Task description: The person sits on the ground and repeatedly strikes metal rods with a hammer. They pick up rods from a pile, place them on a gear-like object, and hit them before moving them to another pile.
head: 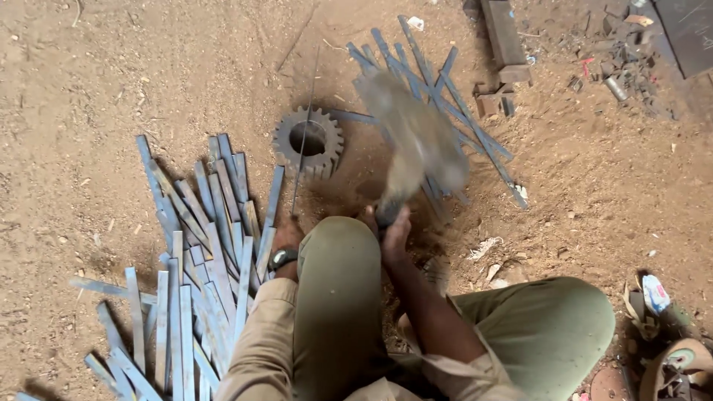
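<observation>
The right hand [394,234] is clenched around the handle of a hammer [416,141], whose head rises up and away from the fist as a motion-blurred smear over the far pile of metal strips [475,134]; its exact shape cannot be made out. The left hand [286,239], wearing a wristwatch, is mostly hidden behind the raised knee, so I cannot tell its grip. It sits at the edge of the near pile of strips [193,282]. A gear wheel [308,141] lies on the dirt floor beyond, with a thin rod [303,148] across it.
</observation>
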